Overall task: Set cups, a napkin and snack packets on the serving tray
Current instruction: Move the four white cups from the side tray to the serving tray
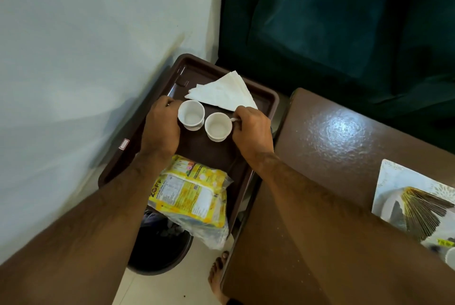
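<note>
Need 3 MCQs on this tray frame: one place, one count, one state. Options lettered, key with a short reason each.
1. Where does the white napkin lie?
A. at the far end of the brown serving tray, beyond the cups
B. on the brown table
C. under the snack packet

2. How many white cups stand on the tray?
A. one
B. two
C. four

3. What is the right hand doing?
A. lying flat on the table
B. lifting the napkin
C. pinching the handle of the right cup

Key:
1 A: the folded napkin rests on the tray floor behind both cups.
2 B: the left cup and right cup stand side by side, both empty.
3 C: its fingertips close on the cup handle, while the left hand is at the left cup; the yellow snack packet lies at the tray's near end.
</note>
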Tool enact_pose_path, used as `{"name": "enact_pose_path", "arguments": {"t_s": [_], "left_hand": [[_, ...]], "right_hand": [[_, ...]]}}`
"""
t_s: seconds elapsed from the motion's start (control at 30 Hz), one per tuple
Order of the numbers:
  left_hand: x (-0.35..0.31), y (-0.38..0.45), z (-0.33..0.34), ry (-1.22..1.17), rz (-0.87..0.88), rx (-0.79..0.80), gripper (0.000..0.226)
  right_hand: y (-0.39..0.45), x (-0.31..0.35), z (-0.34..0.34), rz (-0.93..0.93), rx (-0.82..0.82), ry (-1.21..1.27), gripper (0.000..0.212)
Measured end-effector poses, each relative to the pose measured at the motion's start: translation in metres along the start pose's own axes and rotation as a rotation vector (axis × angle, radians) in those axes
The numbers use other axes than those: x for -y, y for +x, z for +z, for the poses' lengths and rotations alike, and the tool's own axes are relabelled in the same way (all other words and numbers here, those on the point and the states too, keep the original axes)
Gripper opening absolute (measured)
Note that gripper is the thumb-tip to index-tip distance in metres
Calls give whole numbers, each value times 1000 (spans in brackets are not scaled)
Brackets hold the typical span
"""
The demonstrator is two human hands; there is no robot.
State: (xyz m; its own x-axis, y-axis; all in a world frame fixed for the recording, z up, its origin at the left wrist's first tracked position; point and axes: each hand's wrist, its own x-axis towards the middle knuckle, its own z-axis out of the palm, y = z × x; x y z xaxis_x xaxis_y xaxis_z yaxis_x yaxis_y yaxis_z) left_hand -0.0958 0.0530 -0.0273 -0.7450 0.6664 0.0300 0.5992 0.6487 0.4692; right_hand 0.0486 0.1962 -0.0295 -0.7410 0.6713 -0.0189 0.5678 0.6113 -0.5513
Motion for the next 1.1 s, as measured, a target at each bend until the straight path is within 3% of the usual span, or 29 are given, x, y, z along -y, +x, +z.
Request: {"name": "enact_pose_path", "arguments": {"t_s": [0.13,0.3,0.43,0.7,1.1], "left_hand": [[-12,-15,6,63,-156,-95,31],[-25,-23,12,81,-338,-84,22],[-33,-30,15,28,-423,-86,17],[-46,-45,20,-66,-421,-139,24],[-124,-77,18,-202,-371,-264,34]], "right_hand": [[-12,-2,0,70,9,-15,19],[-24,3,3,185,-2,10,13],[-27,13,7,258,1,95,31],[-29,13,5,220,7,178,38],[-66,-19,-39,177,-232,254,27]]}}
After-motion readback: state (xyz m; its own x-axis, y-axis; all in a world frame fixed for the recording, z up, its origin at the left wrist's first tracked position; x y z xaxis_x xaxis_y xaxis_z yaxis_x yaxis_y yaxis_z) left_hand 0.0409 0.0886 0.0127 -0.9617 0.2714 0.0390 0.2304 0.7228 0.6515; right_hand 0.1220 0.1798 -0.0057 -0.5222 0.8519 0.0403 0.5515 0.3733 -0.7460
